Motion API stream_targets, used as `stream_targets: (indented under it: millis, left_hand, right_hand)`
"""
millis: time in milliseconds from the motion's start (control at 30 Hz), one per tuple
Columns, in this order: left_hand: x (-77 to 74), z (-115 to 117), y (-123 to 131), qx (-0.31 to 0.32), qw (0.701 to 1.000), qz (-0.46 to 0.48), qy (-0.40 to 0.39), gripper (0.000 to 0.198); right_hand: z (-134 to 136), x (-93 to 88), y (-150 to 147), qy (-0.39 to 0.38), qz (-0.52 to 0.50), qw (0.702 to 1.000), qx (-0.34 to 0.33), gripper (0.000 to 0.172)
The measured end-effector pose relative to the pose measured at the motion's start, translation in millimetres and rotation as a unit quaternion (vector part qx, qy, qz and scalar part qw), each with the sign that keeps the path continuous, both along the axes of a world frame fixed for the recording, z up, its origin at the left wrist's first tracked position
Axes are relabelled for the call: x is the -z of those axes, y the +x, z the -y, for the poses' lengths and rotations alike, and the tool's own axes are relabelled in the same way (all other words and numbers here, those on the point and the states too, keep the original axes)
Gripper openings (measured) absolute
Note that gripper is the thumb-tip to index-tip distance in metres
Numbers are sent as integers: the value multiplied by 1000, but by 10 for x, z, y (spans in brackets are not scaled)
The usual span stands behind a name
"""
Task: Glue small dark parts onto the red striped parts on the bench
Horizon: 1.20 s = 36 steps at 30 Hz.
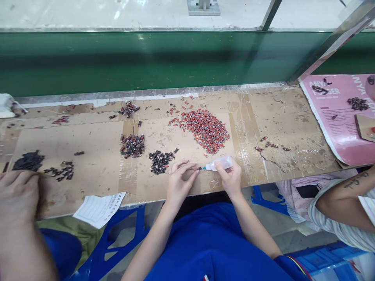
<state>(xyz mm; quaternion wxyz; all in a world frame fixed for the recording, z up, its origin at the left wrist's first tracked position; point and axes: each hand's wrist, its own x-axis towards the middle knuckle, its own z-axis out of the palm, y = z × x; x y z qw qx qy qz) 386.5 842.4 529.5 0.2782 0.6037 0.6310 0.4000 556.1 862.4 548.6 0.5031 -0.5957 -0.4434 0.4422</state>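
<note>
My right hand (231, 178) is closed around a small clear squeeze bottle (220, 163) lying sideways, its thin nozzle pointing left. My left hand (180, 180) pinches a tiny dark part (199, 168) at the nozzle tip, over the front edge of the cardboard-covered bench (96, 164). A big heap of small red parts (205, 129) lies just beyond my hands. A small pile of dark parts (159, 160) sits left of my left hand. Further left is a mixed red-and-dark pile (132, 145).
Another person's hand (17, 195) rests at the left bench edge near black part piles (28, 160). A second person's forearm (342, 199) is at the right, below a pink sheet (336, 117). A paper slip (99, 208) overhangs the front edge. A green conveyor belt (146, 58) runs behind.
</note>
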Motion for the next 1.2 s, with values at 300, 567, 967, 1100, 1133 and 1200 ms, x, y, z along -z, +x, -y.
stream_targets:
  millis: [300,567,967,1100,1133,1200]
  left_hand:
    - [43,-4,-3,6,1000,-16,6,18]
    - [79,-4,23,34,996,-83,12,14]
    - [30,-42,-52,40,995,-22,94,17]
    - [-15,-48,-50,27,995,-24,94,18]
    - [-19,-50,-50,21,995,-28,92,18]
    - [-20,-51,-49,9,996,-36,81,18]
  right_hand:
    - [-6,-20,13,0,1,999,42,23]
    - [-7,-131,459,-39,164,979,110,55]
    - [-167,-85,-30,162,462,871,-45,14]
    - [-256,-42,-158,125,483,863,-83,14]
    - [-266,-39,-160,121,486,861,-93,14]
    - [-272,-43,-153,117,490,856,-112,13]
